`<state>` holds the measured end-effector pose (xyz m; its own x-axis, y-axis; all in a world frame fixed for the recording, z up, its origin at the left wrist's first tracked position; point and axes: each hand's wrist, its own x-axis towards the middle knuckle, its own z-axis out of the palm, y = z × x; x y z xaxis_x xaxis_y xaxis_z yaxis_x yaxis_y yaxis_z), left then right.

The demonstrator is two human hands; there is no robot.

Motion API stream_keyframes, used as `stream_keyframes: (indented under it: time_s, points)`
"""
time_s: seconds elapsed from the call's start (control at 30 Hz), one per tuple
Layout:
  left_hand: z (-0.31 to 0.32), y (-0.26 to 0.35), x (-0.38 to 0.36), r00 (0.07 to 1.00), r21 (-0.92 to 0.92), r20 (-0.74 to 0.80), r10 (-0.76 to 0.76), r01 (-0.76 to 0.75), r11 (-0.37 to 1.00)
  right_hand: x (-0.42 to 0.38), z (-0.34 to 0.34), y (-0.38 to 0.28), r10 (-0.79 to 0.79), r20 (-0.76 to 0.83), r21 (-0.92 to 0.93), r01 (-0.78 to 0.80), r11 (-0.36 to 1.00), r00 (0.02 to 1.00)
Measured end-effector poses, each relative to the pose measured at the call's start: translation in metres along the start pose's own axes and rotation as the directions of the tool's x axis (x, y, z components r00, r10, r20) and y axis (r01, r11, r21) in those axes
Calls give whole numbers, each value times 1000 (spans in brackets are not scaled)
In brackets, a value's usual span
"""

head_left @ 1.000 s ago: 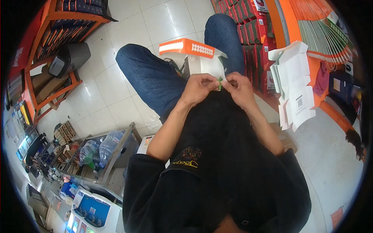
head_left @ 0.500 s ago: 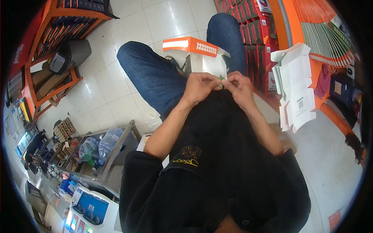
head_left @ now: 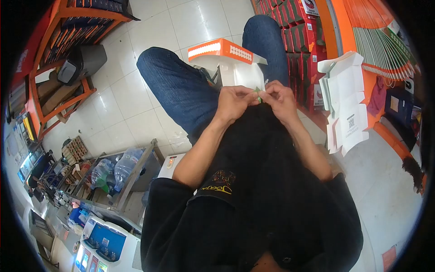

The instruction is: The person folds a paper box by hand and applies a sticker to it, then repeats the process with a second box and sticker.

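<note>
Between my thighs sits a partly folded carton [head_left: 247, 75], white inside with an orange band patterned in white along its far edge. My left hand [head_left: 235, 102] pinches the carton's near edge at a small green part, its fingers closed. Right beside it, my right hand [head_left: 278, 99] pinches the same edge, thumb close to the other thumb. The fingertips cover most of the green part.
Flat white cartons [head_left: 346, 106] lie stacked at the right, near fanned green-and-orange cartons [head_left: 380, 47]. Red boxes [head_left: 301, 59] stand beyond my right knee. An orange rack [head_left: 41, 59] is at the far left, with a cart of plastic bottles [head_left: 127, 167] at lower left.
Both hands stay pinched on the carton's near edge. The carton's orange band has tilted slightly and shifted a little to the left.
</note>
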<state>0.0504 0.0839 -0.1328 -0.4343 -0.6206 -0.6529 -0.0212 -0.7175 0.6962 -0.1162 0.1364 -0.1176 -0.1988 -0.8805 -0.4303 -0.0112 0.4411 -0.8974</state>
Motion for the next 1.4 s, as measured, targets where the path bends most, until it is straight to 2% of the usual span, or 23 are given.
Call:
stream_keyframes:
  time_s: [0.03,0.13,0.17,0.2,0.23,0.27,0.4,0.47,0.53,0.63,0.73,0.77,0.8,0.83,0.9,1.07,1.17,1.23,1.27,1.33,1.4]
  points:
    - [0,0,-2,1000,4,4,-4,4,1000,-1,-3,-3,-8,63,-54,11,998,998]
    - [1,5,-1,999,75,22,-24,22,997,0,-8,-5,33,77,-121,-24,992,997]
    - [0,7,0,998,-20,63,-20,22,1000,0,-8,-6,31,76,-124,-22,992,997]
    - [-1,6,1,995,-116,102,-15,27,993,0,-5,-6,38,11,-147,-36,988,999]
    - [-3,4,1,995,-117,101,-16,28,993,-1,-2,-7,44,-53,-167,-52,985,998]
    - [-5,2,2,992,-85,122,11,-1,996,-3,-1,-8,43,-49,-168,-51,985,998]
    - [-3,7,-1,995,53,101,24,-29,998,-12,-3,-11,79,-42,-95,-83,992,996]
    - [-1,7,0,994,55,108,30,-36,998,-12,-8,-12,65,-19,-81,-66,995,998]
    - [1,5,1,992,59,119,33,-40,997,-12,-12,-11,148,10,6,-148,989,989]
    - [1,4,2,995,140,86,56,-68,988,-9,-12,-7,160,-2,66,-159,985,987]
    - [-1,-4,-3,992,163,125,32,-53,985,-14,-8,3,140,4,19,-140,990,990]
    - [-2,-9,-4,986,170,136,96,-119,978,-16,-9,5,140,4,18,-140,990,990]
    - [-3,-9,-4,976,175,144,161,-185,967,-16,-7,-1,88,5,-61,-87,994,996]
    - [-4,-10,-6,977,175,139,160,-183,967,-17,-5,-3,39,11,-138,-37,990,999]
    - [-5,-10,-8,989,186,139,42,-67,980,-17,-6,-1,34,50,-119,-28,993,998]
    - [-1,-5,-13,989,228,129,77,-105,968,-13,-14,-1,55,131,-123,-39,992,990]
    - [1,-4,-12,987,246,100,128,-149,958,-11,-16,-3,29,202,-217,16,976,979]
    - [-4,-8,-5,984,198,173,48,-83,977,-12,-12,3,-48,146,-258,84,963,988]
    - [-4,-11,-4,984,192,161,79,-109,975,-12,-9,5,-49,146,-257,85,963,988]
    - [-2,-6,-4,982,214,162,100,-134,968,-11,-5,7,-40,-3,-252,38,967,999]
    - [-1,-2,-8,981,236,155,116,-151,960,-11,-4,5,-66,34,-245,72,967,997]
